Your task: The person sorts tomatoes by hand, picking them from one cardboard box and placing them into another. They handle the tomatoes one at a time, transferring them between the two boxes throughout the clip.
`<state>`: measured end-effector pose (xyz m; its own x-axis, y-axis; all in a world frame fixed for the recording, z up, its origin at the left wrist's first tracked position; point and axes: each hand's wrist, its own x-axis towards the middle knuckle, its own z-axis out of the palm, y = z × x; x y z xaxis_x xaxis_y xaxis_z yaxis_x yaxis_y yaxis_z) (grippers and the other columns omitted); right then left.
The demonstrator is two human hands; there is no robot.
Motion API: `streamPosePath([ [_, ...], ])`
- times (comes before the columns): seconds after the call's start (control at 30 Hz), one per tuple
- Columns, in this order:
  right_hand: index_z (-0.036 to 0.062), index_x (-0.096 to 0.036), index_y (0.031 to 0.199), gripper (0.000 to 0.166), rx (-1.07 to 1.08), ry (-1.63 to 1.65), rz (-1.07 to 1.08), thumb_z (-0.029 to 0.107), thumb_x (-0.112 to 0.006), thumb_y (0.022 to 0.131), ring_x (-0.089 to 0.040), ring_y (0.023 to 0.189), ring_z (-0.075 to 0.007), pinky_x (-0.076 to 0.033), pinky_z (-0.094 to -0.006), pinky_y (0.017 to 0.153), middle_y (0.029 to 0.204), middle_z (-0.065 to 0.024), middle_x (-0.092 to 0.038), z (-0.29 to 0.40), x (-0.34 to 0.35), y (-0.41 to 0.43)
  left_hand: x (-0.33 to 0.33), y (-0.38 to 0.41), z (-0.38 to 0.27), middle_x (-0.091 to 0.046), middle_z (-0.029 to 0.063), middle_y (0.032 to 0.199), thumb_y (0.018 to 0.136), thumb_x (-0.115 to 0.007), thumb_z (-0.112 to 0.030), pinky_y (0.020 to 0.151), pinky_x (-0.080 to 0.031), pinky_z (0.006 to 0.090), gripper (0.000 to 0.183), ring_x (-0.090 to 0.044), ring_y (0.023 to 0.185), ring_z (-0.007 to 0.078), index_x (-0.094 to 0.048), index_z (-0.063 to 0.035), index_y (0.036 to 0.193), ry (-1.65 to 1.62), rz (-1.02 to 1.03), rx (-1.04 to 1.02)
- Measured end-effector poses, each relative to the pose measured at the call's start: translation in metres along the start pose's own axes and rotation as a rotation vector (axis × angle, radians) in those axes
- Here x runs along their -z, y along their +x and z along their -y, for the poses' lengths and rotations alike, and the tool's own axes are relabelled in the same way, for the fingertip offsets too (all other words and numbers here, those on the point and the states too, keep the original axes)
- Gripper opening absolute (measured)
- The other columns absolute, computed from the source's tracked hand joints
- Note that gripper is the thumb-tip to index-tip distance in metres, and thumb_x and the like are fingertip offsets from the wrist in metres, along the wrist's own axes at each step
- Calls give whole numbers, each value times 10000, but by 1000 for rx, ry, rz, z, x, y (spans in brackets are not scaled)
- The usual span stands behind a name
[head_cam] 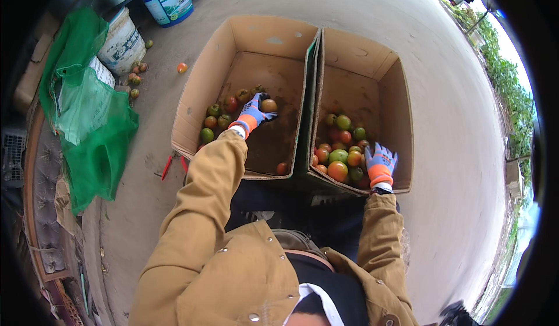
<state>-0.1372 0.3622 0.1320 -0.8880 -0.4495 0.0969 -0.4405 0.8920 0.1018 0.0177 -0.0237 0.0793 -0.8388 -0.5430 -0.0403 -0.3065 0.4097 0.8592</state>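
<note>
Two open cardboard boxes stand side by side on the floor. Inside the left cardboard box (pixel 205 70), my left hand (pixel 254 111), in a blue and orange work glove, holds a pale orange tomato (pixel 268 105) between thumb and fingers. Several red and green tomatoes lie along that box's left side, and a red tomato (pixel 282 168) lies in its near right corner. My right hand (pixel 381 160), gloved alike, reaches into the right cardboard box (pixel 397 107), beside a pile of red, orange and green tomatoes (pixel 338 155). Its fingertips point away from me; whether they touch a tomato is unclear.
Red-handled pliers or cutters (pixel 167 168) lie beside the left box. A loose tomato (pixel 182 67) is on the floor beyond them. At the left are a green mesh bag (pixel 100 151), a white bucket (pixel 124 46) with several tomatoes near it, and a blue bucket (pixel 170 3).
</note>
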Motion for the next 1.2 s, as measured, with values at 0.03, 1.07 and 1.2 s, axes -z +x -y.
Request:
streamPosePath([
  [0.03,138,-585,1167,493,-10,13,-38,498,-469,850,-526,1096,-265,-265,-495,1022,1126,-85,-611,0,2,-1,-3,-8,-23,-526,108,1168,600,-847,-191,900,-444,322,785,-546,1016,201,-419,-60,1244,-163,-13,-80],
  [1.07,185,-535,1212,567,-48,182,412,456,-660,730,-566,1077,-273,-427,-420,888,1136,-95,-615,-16,29,8,58,-67,-24,-409,156,1349,739,-709,-329,991,-383,387,702,-442,1204,319,-399,-162,1346,696,-1,309],
  [1.2,140,-546,1176,543,-30,97,488,450,-661,745,-577,1048,-297,-428,-431,868,1106,-105,-625,-2,46,7,45,-30,0,-467,136,1317,751,-689,-384,965,-417,410,653,-478,1183,309,-437,-181,1318,763,235,305],
])
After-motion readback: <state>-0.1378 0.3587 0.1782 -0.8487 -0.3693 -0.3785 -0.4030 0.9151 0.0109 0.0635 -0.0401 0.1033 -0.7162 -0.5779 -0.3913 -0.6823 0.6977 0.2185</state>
